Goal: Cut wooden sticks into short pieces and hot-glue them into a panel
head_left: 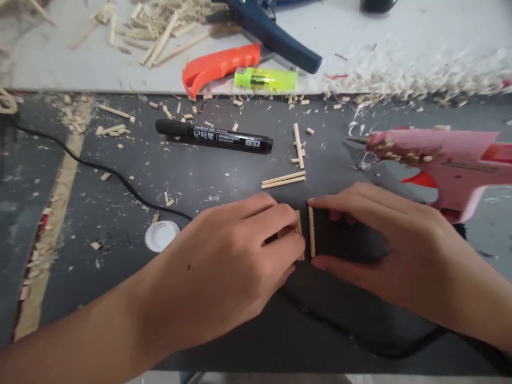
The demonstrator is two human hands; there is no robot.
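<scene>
My left hand (248,250) has its fingers closed over a small piece made of wooden sticks (300,234), most of which lies hidden under the palm and fingers. Just right of it, my right hand (396,245) pinches a short wooden stick (312,232) by its two ends, thumb at the near end and forefinger at the far end. A narrow gap separates that stick from the left hand's piece. Two thin sticks (283,180) lie side by side beyond the hands, and another stick (298,145) lies farther off across small scraps.
A pink glue gun (448,160) lies at the right. Behind the hands rest a black permanent marker (214,136), an orange-handled tool (222,64), a yellow-green highlighter (266,79) and blue-handled pliers (276,34). A white cap (161,236) and black cable (120,178) are left; wood scraps litter the table.
</scene>
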